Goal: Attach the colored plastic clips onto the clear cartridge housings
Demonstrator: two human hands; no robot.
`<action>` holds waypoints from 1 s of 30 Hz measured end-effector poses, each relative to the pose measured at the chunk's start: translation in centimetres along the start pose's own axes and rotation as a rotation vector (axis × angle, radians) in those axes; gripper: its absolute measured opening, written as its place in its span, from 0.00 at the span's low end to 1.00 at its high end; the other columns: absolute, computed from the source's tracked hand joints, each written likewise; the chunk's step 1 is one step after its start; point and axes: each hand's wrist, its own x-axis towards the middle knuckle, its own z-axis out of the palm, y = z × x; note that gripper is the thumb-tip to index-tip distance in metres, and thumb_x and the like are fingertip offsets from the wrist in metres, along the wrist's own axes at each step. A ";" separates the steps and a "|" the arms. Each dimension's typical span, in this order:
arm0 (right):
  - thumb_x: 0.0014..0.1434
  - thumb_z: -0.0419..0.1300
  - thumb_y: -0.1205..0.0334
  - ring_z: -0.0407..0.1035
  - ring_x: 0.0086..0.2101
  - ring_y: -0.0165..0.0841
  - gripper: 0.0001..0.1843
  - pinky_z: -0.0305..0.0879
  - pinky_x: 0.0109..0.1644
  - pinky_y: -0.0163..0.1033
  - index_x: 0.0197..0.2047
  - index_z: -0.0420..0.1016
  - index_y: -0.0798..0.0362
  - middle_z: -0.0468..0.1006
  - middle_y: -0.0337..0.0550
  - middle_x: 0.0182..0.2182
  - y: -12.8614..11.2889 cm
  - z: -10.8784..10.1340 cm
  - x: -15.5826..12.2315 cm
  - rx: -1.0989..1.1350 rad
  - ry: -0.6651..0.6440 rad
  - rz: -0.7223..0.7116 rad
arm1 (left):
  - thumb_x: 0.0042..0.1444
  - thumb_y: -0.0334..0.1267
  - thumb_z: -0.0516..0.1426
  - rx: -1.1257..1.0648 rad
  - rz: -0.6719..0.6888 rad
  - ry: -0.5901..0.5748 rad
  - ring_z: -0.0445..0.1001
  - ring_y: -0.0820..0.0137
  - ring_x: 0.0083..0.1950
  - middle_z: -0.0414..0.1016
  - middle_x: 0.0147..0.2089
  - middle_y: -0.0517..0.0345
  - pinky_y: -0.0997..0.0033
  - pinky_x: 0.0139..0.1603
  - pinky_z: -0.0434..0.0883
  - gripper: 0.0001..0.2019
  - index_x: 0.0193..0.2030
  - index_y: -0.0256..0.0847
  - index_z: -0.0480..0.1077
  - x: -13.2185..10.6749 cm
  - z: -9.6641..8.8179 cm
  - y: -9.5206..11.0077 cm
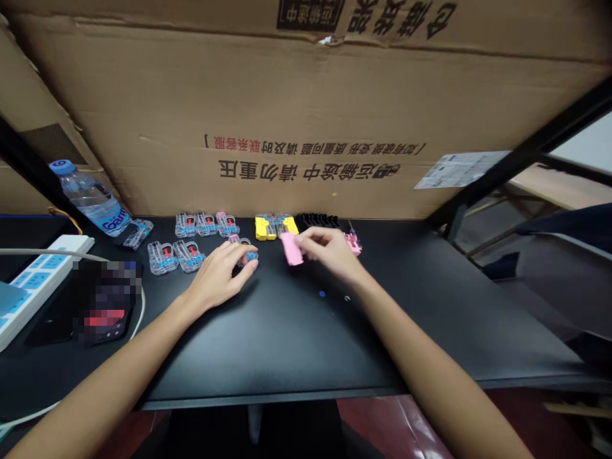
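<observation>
My right hand [329, 248] pinches a flat pink plastic piece [291, 249] just above the black table. My left hand [220, 271] lies to its left, thumb and fingers curled round a small clear plastic case [251, 256] with blue and pink parts; the hand partly hides it. Several similar clear cases with red and blue parts, such as one clear case [162, 257], stand in rows left of my left hand. Two yellow-and-clear pieces [266, 227] sit behind, between my hands. Beyond my right hand are black plastic parts [318, 220] and more pink parts [352, 243].
A tall cardboard sheet [306, 95] backs the table [287, 344]. At left are a water bottle [95, 201], a white power strip [43, 280], a cable and a phone [108, 303]. A small blue disc [322, 294] and a tiny ring [347, 298] lie near my right forearm.
</observation>
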 end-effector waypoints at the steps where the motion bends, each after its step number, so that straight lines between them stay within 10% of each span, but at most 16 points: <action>1: 0.59 0.71 0.43 0.69 0.25 0.31 0.20 0.66 0.30 0.37 0.33 0.83 0.53 0.82 0.42 0.26 -0.2 1.1 -0.3 0.052 -0.113 0.026 | 0.74 0.48 0.55 -0.074 -0.011 -0.021 0.76 0.63 0.47 0.80 0.44 0.55 0.62 0.52 0.72 0.17 0.60 0.43 0.76 0.0 0.1 0.3; 5: 0.59 0.72 0.41 0.71 0.25 0.31 0.21 0.69 0.31 0.38 0.37 0.85 0.52 0.84 0.42 0.29 -0.5 3.7 -1.3 0.150 -0.359 0.056 | 0.71 0.51 0.58 -0.374 -0.092 -0.224 0.73 0.70 0.33 0.80 0.35 0.60 0.70 0.37 0.68 0.16 0.49 0.40 0.78 0.0 0.5 0.9; 8: 0.66 0.67 0.42 0.75 0.28 0.34 0.20 0.72 0.35 0.41 0.37 0.84 0.51 0.85 0.43 0.30 -0.4 3.4 -1.4 0.021 -0.296 -0.045 | 0.69 0.50 0.59 -0.494 -0.125 -0.316 0.72 0.71 0.30 0.77 0.30 0.62 0.72 0.34 0.67 0.15 0.42 0.38 0.77 0.1 0.7 0.7; 12: 0.71 0.62 0.51 0.78 0.36 0.40 0.14 0.72 0.46 0.47 0.40 0.83 0.50 0.86 0.46 0.36 0.9 0.5 -0.3 -0.380 -0.040 -0.310 | 0.69 0.48 0.59 -0.519 -0.150 -0.329 0.72 0.72 0.29 0.77 0.29 0.62 0.72 0.34 0.66 0.14 0.41 0.38 0.76 0.3 0.5 0.5; 17: 0.66 0.69 0.49 0.78 0.48 0.49 0.13 0.71 0.55 0.55 0.47 0.83 0.48 0.85 0.51 0.47 3.5 -2.2 0.8 -0.697 -0.106 -0.301 | 0.68 0.48 0.60 -0.497 -0.156 -0.325 0.70 0.72 0.29 0.76 0.28 0.62 0.72 0.34 0.65 0.14 0.39 0.38 0.76 0.3 0.4 0.4; 30: 0.70 0.65 0.55 0.77 0.47 0.47 0.07 0.71 0.55 0.53 0.43 0.82 0.48 0.85 0.49 0.44 4.3 -1.7 1.0 -0.709 -0.196 -0.324 | 0.68 0.49 0.60 -0.481 -0.148 -0.324 0.71 0.72 0.29 0.77 0.29 0.62 0.72 0.35 0.66 0.15 0.38 0.39 0.75 0.2 0.7 0.2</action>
